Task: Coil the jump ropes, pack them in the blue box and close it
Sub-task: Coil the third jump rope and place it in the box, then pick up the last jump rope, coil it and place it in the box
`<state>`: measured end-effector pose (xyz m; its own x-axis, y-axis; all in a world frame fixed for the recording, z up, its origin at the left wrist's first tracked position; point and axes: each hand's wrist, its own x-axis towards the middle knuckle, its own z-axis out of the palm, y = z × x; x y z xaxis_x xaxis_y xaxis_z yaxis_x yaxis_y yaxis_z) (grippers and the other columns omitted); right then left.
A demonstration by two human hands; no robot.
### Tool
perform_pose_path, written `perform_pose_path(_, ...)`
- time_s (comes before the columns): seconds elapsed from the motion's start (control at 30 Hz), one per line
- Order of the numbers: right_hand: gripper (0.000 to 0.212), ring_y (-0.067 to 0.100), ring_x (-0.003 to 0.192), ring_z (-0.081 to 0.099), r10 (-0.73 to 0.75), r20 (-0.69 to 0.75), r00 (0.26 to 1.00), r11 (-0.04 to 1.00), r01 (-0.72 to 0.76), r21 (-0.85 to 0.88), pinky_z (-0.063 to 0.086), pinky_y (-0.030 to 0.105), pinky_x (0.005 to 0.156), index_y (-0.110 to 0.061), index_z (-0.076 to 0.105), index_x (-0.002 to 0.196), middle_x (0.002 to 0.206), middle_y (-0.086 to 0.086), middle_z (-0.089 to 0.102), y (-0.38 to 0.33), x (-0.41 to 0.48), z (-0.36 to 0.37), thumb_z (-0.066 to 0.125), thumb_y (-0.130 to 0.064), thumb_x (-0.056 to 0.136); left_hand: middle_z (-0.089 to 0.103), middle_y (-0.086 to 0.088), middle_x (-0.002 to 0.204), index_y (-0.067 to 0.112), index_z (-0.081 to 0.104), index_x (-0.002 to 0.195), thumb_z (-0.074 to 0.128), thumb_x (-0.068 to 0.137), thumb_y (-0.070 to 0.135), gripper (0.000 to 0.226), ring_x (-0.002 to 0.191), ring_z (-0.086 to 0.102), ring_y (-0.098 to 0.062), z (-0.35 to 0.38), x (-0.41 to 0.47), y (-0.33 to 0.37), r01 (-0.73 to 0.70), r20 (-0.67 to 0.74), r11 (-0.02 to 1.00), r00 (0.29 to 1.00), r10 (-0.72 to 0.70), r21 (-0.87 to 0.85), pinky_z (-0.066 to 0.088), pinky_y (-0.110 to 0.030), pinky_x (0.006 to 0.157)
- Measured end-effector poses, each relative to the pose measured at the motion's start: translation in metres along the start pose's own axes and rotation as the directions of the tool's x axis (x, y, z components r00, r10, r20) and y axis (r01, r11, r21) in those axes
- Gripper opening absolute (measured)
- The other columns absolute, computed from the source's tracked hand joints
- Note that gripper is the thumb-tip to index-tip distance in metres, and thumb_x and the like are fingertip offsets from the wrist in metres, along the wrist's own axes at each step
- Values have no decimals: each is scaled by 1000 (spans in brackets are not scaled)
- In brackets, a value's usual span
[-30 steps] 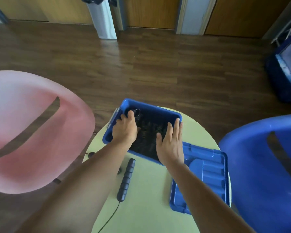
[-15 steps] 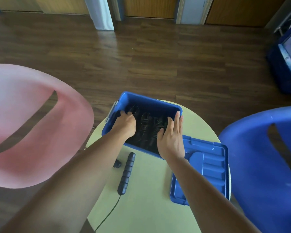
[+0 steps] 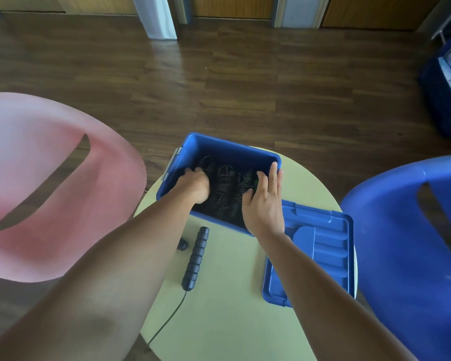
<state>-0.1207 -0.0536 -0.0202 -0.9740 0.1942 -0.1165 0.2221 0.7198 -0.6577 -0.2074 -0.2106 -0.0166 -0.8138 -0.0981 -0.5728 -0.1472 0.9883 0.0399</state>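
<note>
Packing step. Left hand curled, gripping coiled ropes inside blue box, far on bench; right hand flat, released, at right rim. Next, likely: coil loose rope, then fit lid.

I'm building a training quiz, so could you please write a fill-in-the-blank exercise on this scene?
1. The left hand is ____ the box, among the ropes.
2. The lid lies on the table to the box's ____.
3. One handle lies on the table, ____ the box.
4. The chair on the left is ____.
Missing words: inside; right; outside; pink.
</note>
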Motion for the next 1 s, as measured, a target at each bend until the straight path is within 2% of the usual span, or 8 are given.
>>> perform_pose_path(0.1,51,22,155,-10,-11,19,1000,1000,11,2,16,34,122,-10,28,153,168,8,-3,-2,-3,-8,37,-19,103,44,-23,148,5,34,150,50,102,31,57,127,52,-39,-5,-5,-9,-66,38,996,997,68,-58,43,-38,91)
perform_pose_path(0.17,51,22,155,-8,-7,17,1000,1000,7,18,17,34,121,-10,30,151,168,8,0,-7,-6,-15,40,-19,102,43,-22,149,7,33,151,50,101,40,62,130,49,-39,-6,-13,-15,-116,-5,988,993,116,-104,42,-41,99)
perform_pose_path(0.37,43,28,153,14,-115,87,990,991,108,77,20,39,123,-8,47,140,161,12,28,-41,-20,-23,48,-21,99,60,-12,133,11,59,131,62,97,38,44,119,59,-28,-15,-51,-42,-323,-359,889,911,200,-324,46,-34,96)
perform_pose_path(0.5,21,27,109,60,-238,28,971,959,230,163,48,36,93,-9,67,108,121,7,61,-72,-40,-14,55,-19,95,69,-13,100,9,73,101,70,90,27,21,88,65,-30,-20,-71,-73,-436,-596,847,781,188,-305,52,-37,81)
perform_pose_path(0.6,15,23,78,61,-268,58,962,941,248,228,49,32,70,-11,67,88,91,2,64,-87,-61,-3,55,-16,93,66,-13,83,9,71,86,71,85,19,10,78,60,-34,-12,-83,-97,-459,-698,863,690,194,-213,50,-40,74)
perform_pose_path(0.7,13,21,76,59,-162,187,969,965,116,236,48,29,67,-14,63,85,85,-1,61,-89,-80,13,53,-19,92,61,-14,84,7,68,86,74,82,8,7,80,54,-34,10,-97,-117,-406,-719,895,677,160,-183,44,-39,72)
perform_pose_path(0.87,20,26,95,61,88,396,914,976,-158,149,49,34,76,-13,56,108,106,6,63,-60,-96,51,55,-25,93,60,-12,96,10,62,96,69,75,7,22,85,56,-36,66,-90,-155,-288,-585,939,801,130,-186,49,-45,74)
perform_pose_path(1.0,51,29,104,56,262,494,829,943,-329,53,49,37,82,-15,41,134,128,11,52,-42,-105,73,60,-36,92,54,-6,135,16,56,129,68,79,17,51,118,55,-34,97,-82,-162,-307,-325,952,899,294,13,47,-47,93)
